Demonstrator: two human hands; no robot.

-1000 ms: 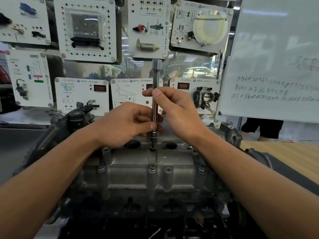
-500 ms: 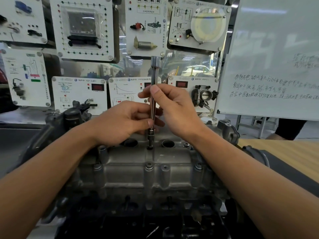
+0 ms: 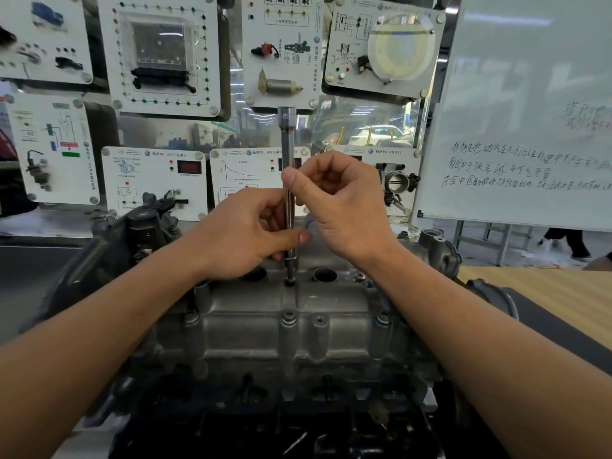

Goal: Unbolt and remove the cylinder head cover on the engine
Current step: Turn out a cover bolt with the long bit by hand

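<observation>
Left hand [image 3: 245, 233] pinches the low end of the upright extension bar [image 3: 287, 144], thumb laid across it. The bar's tip sits on a bolt [image 3: 290, 282] at the far edge of the cylinder head cover [image 3: 251, 329], between two open bores [image 3: 325, 275]. Right hand [image 3: 341, 207] pinches the bar higher up. Wooden bench [image 3: 546, 293] lies right of the cover. The handwriting on the whiteboard [image 3: 530, 94] is too blurred to read.

Both hands [image 3: 251, 233] [image 3: 341, 200] pinch upright extension bar [image 3: 287, 154] on cylinder head cover [image 3: 265, 326]

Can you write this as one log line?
left hand and right hand pinch extension bar | bar upright, tip on cylinder head cover
</observation>
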